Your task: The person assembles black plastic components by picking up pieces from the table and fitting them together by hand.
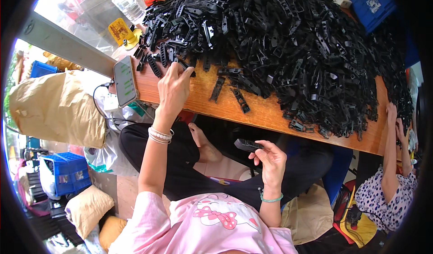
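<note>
A large heap of small black plastic parts [270, 33], long and slotted like clips, covers most of the wooden table [198, 96]. At the near left edge of the heap, my left hand [172, 88] pinches one black plastic part [186, 67] between thumb and fingers just above the tabletop. My right hand [271, 164] is over my lap, in front of the table edge, with its fingers closed round a dark oblong black plastic part [246, 145]. Two loose parts, one of them a slotted black piece [240, 100], lie on the wood between the heap and the front edge.
A phone [125, 82] leans at the table's left corner beside a grey post [67, 44]. Behind it stand a yellow holder [122, 32] and a clear bottle [126, 4]. A blue bin [372, 4] is at the far right. Another person's hands [397, 123] work at the right end.
</note>
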The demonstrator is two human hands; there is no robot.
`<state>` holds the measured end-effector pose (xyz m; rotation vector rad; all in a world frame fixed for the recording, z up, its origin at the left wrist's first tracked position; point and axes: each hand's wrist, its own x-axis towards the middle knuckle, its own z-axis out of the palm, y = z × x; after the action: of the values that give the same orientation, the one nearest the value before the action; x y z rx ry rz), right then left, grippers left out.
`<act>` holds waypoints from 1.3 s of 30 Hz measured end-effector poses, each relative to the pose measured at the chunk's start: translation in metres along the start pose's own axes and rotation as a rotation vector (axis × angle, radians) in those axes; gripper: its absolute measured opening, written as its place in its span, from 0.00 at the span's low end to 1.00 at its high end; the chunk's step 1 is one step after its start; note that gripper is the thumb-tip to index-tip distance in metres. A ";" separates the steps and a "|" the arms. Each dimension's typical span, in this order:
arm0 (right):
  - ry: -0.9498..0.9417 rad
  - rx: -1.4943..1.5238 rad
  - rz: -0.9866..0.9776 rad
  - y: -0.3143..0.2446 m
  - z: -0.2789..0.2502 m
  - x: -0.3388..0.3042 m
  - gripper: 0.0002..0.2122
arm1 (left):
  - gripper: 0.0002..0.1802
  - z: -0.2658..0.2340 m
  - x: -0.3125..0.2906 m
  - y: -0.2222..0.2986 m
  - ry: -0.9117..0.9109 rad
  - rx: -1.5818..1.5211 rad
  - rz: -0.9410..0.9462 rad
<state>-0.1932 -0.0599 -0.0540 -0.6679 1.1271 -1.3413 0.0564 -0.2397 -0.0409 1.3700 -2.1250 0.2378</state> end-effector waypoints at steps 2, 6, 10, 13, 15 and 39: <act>0.006 0.011 0.008 0.003 0.001 0.001 0.09 | 0.14 0.003 -0.008 0.010 0.076 -0.027 0.024; -0.008 -0.004 -0.022 0.003 0.002 0.004 0.09 | 0.05 0.005 -0.034 0.047 0.455 -0.798 -0.573; -0.144 -0.030 -0.159 -0.013 0.011 0.010 0.09 | 0.05 -0.032 -0.043 0.085 0.015 -1.546 -0.935; -0.205 -0.161 -0.294 -0.022 0.008 0.018 0.10 | 0.09 -0.051 -0.040 0.098 -0.347 -1.417 -0.862; -0.263 -0.255 -0.376 -0.027 0.007 0.020 0.11 | 0.09 -0.060 -0.035 0.098 -0.519 -1.320 -0.749; -0.147 -0.803 -0.624 -0.035 0.000 0.011 0.20 | 0.25 -0.059 -0.045 0.122 -0.802 -0.968 -0.222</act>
<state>-0.2084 -0.0764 -0.0255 -1.7884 1.3926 -1.2755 -0.0150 -0.1227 0.0010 1.1189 -2.0892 -1.4479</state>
